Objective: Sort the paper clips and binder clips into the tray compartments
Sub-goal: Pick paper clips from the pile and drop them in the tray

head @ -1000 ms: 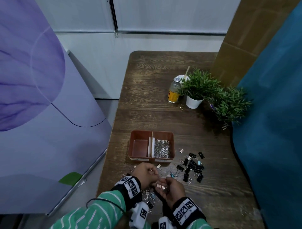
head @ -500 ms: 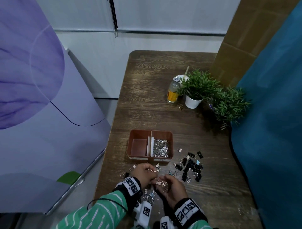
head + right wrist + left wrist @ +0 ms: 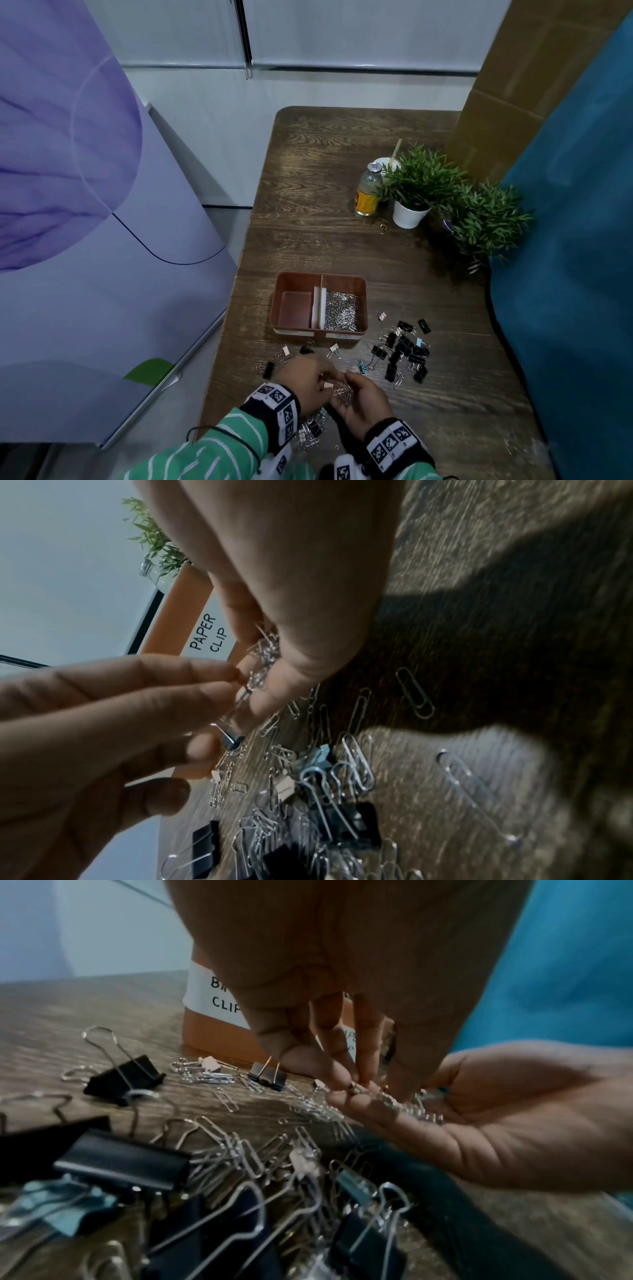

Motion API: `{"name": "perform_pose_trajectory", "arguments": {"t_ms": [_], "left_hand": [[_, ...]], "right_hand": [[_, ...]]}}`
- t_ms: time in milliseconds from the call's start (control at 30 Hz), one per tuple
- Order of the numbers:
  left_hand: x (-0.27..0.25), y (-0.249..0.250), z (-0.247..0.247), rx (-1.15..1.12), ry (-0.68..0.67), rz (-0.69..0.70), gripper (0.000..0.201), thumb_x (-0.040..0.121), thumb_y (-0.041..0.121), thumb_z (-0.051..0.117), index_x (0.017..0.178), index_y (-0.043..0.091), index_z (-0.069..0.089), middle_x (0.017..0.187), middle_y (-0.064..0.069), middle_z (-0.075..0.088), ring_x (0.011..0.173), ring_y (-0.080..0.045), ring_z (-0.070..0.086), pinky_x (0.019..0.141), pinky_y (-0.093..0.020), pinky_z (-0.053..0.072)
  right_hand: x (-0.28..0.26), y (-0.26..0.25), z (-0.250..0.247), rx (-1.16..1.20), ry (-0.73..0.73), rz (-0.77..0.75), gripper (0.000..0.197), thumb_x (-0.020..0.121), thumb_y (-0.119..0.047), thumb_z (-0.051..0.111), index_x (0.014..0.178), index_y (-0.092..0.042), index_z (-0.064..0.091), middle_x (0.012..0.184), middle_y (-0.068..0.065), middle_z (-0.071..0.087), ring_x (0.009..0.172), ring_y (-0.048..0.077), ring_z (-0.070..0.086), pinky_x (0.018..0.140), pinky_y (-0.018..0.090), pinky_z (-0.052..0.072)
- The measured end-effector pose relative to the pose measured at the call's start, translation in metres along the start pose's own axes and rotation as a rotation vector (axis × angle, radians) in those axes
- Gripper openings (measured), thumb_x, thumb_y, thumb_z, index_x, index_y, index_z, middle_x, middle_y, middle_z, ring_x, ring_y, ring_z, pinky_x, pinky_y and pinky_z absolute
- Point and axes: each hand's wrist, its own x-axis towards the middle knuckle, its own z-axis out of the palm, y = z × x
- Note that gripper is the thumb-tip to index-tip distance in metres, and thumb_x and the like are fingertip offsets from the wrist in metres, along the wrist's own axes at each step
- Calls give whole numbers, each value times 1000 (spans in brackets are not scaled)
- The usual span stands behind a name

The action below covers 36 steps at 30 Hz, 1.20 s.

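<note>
At frame centre, the tray (image 3: 320, 334) has paper clips (image 3: 340, 310) filling its right compartment; the left is bare. Binder clips (image 3: 406, 353) lie scattered on the worktop (image 3: 342, 240). Right hand (image 3: 363, 399) cups paper clips; left hand (image 3: 306, 378) pinches among them.

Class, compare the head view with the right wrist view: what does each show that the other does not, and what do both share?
Only the head view shows inside the tray: paper clips fill the right compartment, the left compartment holds none, and black binder clips lie scattered to its right.

Only the right wrist view makes the PAPER CLIP label readable.

Both show the left hand and right hand meeting over a handful of clips.
</note>
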Motion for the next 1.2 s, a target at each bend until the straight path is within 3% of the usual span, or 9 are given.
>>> {"name": "perform_pose_trajectory", "arguments": {"t_ms": [100,167,400,533,667,833,1000,1067,1200], "left_hand": [[2,-5,5,147,-72,11,28,80,38,61,107,35,60,105,12,60,95,-11,59,84,-28,51],[6,-6,7,174,-93,18,15,77,30,55,91,28,58,96,5,63,89,-18,59,79,-33,53],[17,-16,18,-182,-10,-157,13,78,14,68,77,27,67,75,8,68,71,-10,65,73,-31,58],[29,0,23,-349,-37,-78,20,85,10,71,97,25,74,89,8,73,78,0,67,72,-18,56],[42,15,28,-474,-139,-45,39,86,-3,53,107,24,73,91,9,72,82,-6,67,65,-19,50],[35,3,11,129,-31,23,33,85,27,64,118,29,64,115,7,58,107,-15,58,92,-30,50],[10,-16,21,381,-123,-90,85,68,65,71,141,40,35,137,-1,33,126,-28,37,103,-46,46],[9,-13,27,383,-119,-104,92,65,66,74,143,39,31,139,-3,31,127,-31,35,103,-47,46],[17,-1,37,436,-94,-57,71,78,46,75,136,24,41,141,-9,33,120,-32,45,101,-44,46]], "right_hand": [[-5,0,4,-27,5,-2,52,72,-8,67,119,13,62,111,29,69,91,40,66,69,41,59],[-4,0,4,-46,0,-6,37,83,-4,62,116,13,63,108,30,71,85,39,71,66,39,61],[-8,-15,-9,39,34,-38,21,94,-1,54,108,13,62,107,29,71,107,45,68,78,47,62],[-15,-26,-22,127,93,-64,16,97,-3,47,98,7,59,98,31,68,84,37,69,61,39,63],[-17,-30,-35,187,204,-98,17,94,-4,46,78,-5,53,58,11,62,55,24,59,47,24,53],[-22,-31,-42,166,185,-72,17,93,-7,46,79,-6,55,64,12,63,63,25,62,55,27,56],[-20,-22,-35,66,179,-55,20,94,-4,45,78,-3,55,69,17,60,64,27,60,58,31,56],[-19,-20,-34,63,171,-60,19,92,-1,44,75,-4,51,65,17,55,59,25,55,57,32,53],[-19,-20,-38,-17,209,-86,17,93,0,46,79,3,56,69,22,62,62,30,61,67,40,57]]}}
